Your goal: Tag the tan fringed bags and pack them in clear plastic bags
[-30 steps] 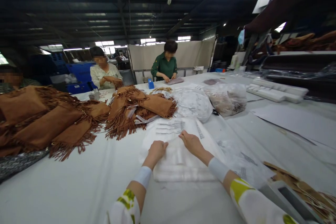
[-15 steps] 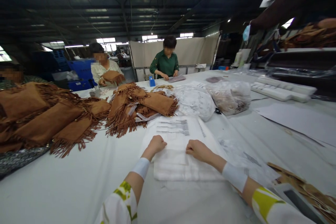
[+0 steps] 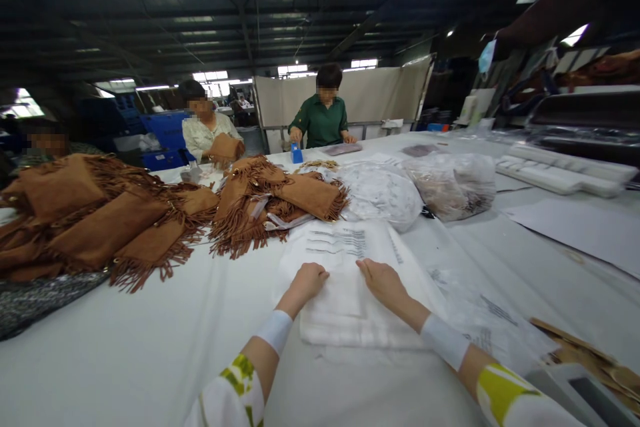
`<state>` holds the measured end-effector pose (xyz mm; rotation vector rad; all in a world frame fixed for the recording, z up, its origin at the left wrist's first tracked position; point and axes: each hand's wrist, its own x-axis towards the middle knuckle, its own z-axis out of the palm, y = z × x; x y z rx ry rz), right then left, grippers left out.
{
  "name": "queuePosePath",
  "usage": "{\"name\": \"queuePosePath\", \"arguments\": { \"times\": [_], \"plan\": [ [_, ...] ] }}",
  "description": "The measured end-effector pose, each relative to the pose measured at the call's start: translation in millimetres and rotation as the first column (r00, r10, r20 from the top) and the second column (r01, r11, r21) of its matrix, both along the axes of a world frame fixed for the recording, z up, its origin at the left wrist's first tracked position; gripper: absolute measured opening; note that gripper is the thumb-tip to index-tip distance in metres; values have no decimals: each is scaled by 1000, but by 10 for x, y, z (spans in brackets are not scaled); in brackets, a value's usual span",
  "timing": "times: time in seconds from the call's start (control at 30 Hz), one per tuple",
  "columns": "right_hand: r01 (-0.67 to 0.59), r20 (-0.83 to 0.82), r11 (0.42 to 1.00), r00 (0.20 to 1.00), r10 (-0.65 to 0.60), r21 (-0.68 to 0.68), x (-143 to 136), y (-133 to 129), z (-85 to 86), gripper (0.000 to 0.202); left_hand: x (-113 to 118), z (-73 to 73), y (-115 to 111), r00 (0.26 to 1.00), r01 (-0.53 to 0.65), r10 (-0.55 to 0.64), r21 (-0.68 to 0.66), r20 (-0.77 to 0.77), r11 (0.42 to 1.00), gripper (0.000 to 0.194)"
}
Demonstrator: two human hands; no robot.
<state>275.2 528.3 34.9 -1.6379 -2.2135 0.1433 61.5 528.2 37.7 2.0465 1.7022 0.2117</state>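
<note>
In front of me lies a flat stack of thin, whitish see-through plastic bags [image 3: 345, 330] with rows of dark print near the far end. My left hand [image 3: 308, 282] is closed at the left of the stack, its fingers pinched on the top plastic bag. Across from it, my right hand [image 3: 384, 283] pinches the same bag with thumb and forefinger. The film between the hands is hard to make out, and the fingertips are partly hidden. Just beyond the stack are brown fringed suede bags [image 3: 305, 195] in a heap and a bulging clear bag of white items [image 3: 380, 192].
More fringed bags [image 3: 100, 217] are piled at left. A clear bag with brownish contents [image 3: 453, 185] stands at right, near white sheets [image 3: 580, 227]. Tan strips [image 3: 590, 353] and a grey device [image 3: 575, 393] lie at lower right. Two co-workers [image 3: 323, 117] [image 3: 213, 130] work across the table.
My hands have shifted slightly, and the right fingers are straighter in a pinch. The view has turned a little left. The co-worker in green now has a hand at the blue box.
</note>
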Motion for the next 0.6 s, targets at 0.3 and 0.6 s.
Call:
{"name": "queuePosePath", "arguments": {
  "times": [0.3, 0.6],
  "plan": [
    [-467, 461, 810, 841, 283, 355, -177, -279, 97, 25, -69, 61, 107, 998, 58, -58, -23, 5, 998, 35],
    [-145, 161, 984, 979, 127, 105, -249, -185, 170, 25, -120, 209, -30, 994, 104, -103, -79, 23, 991, 60]
  ]
}}
